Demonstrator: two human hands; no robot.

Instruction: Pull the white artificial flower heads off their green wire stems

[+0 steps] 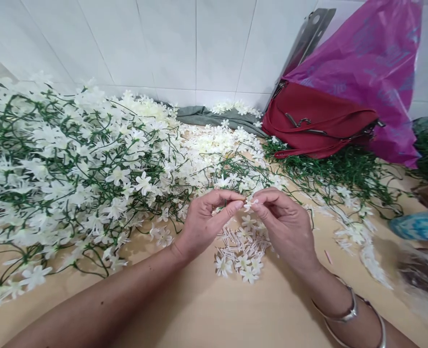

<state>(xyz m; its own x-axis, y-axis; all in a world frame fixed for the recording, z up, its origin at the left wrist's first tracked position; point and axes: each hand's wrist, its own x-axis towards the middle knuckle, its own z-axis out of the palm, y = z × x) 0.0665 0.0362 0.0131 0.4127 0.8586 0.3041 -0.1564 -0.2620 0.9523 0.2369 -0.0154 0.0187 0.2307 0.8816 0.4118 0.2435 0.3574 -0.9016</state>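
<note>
Between the fingertips of both hands is a small white artificial flower [248, 205], partly covered by the fingers. My left hand [207, 217] pinches at its left side, thumb and forefinger closed; whether it grips the flower or a thin stem there is hard to see. My right hand [285, 224] pinches the flower's right side. Just below the hands, a small heap of white flower heads and thin white sticks [235, 246] lies on the tabletop. Close behind the fingers are loose white flowers and green stems [245, 169].
A large pile of white flowers on green stems [72, 164] fills the left. At the right back are a red bag [319, 121], a purple plastic bag [377, 63] and green stems [330, 169]. A blue-and-white item [417, 224] lies far right. White tiles [221, 43] form the back wall.
</note>
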